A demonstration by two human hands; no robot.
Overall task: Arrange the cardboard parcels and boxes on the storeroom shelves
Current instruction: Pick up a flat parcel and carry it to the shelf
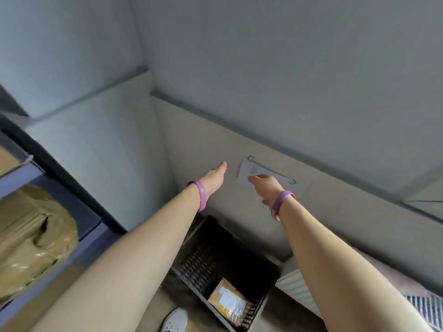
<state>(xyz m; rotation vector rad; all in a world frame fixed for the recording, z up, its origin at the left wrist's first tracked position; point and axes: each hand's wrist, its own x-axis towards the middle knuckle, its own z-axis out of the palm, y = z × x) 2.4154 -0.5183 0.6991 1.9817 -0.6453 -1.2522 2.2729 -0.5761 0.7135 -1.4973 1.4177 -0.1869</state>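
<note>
A big pale cardboard box [203,144] fills the middle of the view, raised in front of me. A white label [266,173] is stuck on its near face. My left hand [214,178] lies flat against that face with straight fingers, just left of the label. My right hand [266,186] presses on the label's lower edge; its fingers are foreshortened. Both wrists wear purple bands. Down below, a small yellow-brown parcel [227,301] with a white label lies in a black plastic crate [206,257].
A blue-grey metal shelf unit [72,238] stands at the left and holds brown taped parcels [31,236]. A white ribbed panel [297,286] sits at the lower right by the crate. My white shoe [175,319] is on the floor beside the crate.
</note>
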